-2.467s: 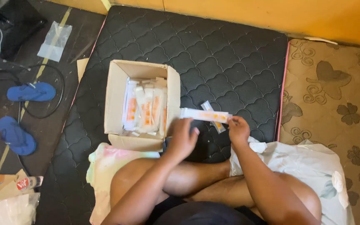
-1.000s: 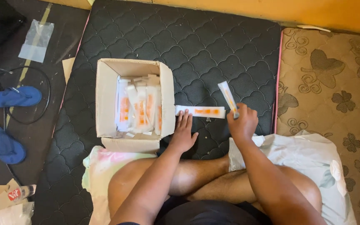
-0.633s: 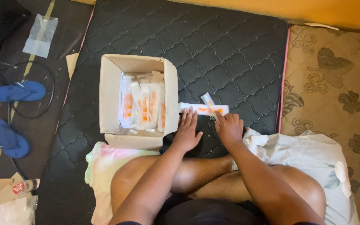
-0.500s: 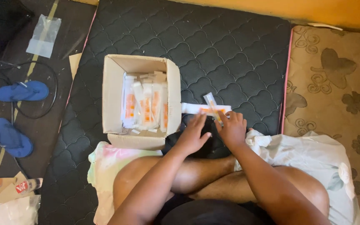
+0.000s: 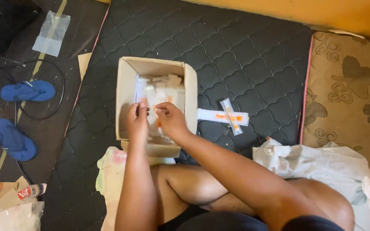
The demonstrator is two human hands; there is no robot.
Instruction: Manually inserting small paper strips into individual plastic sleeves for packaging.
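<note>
Head view, looking down: both hands are inside the open brown cardboard box (image 5: pixel 127 85) at centre-left of the frame, working among the white paper sachets with orange print (image 5: pixel 163 87) packed upright within it. The left hand (image 5: pixel 137 119) has its grip pressed together on the edge of a sachet near the box's left side; the right hand (image 5: pixel 170 119) pinches a neighbouring sachet, fingers curled. Exactly which sachet each grip closes on cannot be told, as the hands cover the contact.

Assessment of the step in hand: the sachets stand tightly filed, so one should be separated at its top edge and lifted straight up, while the other hand steadies the row so the rest do not ride out with it.

Orientation: the sachets in the box are narrow strips, and their row runs from the upper to the lower wall of the box. Two loose sachets (image 5: pixel 230 116) lie crossed on the black quilted mattress (image 5: pixel 245 55) just right of the box; the lower one has its long axis left to right, the upper one runs diagonally, upper left to lower right.

Outward: a white plastic bag (image 5: pixel 322 162) lies at lower right, and blue sandals (image 5: pixel 26 90) rest on the dark floor at left.
</note>
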